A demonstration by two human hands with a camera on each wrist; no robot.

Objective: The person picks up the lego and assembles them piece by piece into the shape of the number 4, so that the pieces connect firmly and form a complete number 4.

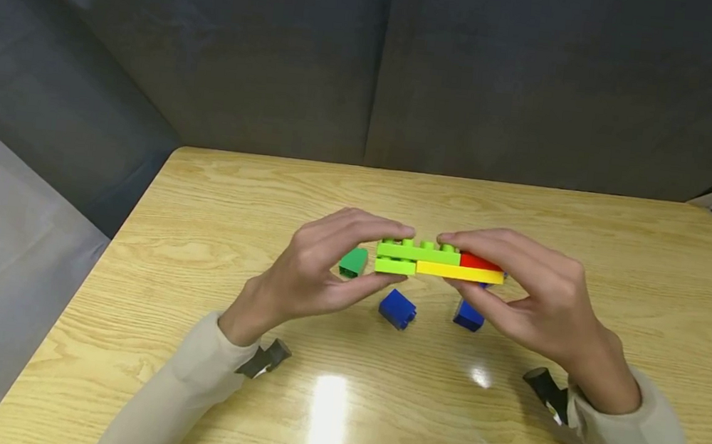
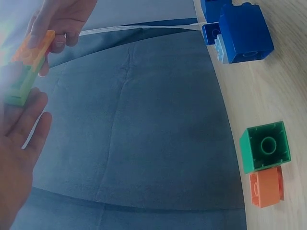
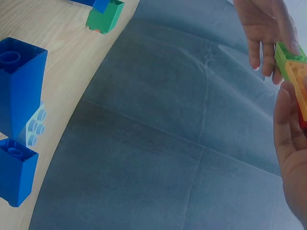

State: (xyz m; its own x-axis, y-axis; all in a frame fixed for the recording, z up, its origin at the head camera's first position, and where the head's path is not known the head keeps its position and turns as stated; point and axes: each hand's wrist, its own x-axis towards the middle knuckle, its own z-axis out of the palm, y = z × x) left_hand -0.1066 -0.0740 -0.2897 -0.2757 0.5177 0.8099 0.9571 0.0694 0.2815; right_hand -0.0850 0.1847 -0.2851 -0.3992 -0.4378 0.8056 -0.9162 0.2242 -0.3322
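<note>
Both hands hold up a flat two-layer stack of toy building bricks above the table. Its upper layer has a long lime green brick point(image 1: 418, 254) on the left and a red brick point(image 1: 479, 262) on the right. Below them sit a shorter lime brick point(image 1: 395, 266) and a yellow brick point(image 1: 460, 272). My left hand point(image 1: 316, 261) pinches the lime end, fingers above and thumb beneath. At the opposite end, my right hand point(image 1: 539, 293) pinches the red and yellow part likewise. The right wrist view shows the yellow brick point(image 3: 295, 79) between the hands.
Behind the stack, a green brick point(image 1: 353, 262) and two blue bricks point(image 1: 398, 309) lie on the wooden table point(image 1: 236, 196). The left wrist view adds an orange brick point(image 2: 266, 188) against the green one and a light blue brick point(image 2: 221, 49). A dark curtain point(image 1: 281, 65) hangs beyond.
</note>
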